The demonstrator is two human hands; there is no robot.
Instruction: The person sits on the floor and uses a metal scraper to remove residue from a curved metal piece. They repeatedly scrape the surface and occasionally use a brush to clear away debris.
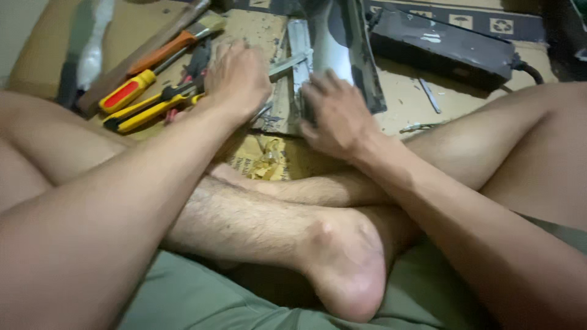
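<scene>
I press my left hand (237,78) and right hand (335,113), fingers spread flat and gripping nothing, on the grey metal part (292,73) lying far on the cardboard (403,98), apparently to steady it, screwdrivers (143,98) at left.

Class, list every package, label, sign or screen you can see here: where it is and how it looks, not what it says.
Cardboard strip: top right edge, dark band with pale square symbols.
Crumpled wrapper: below the hands, yellow with dark print.
No screens.
</scene>
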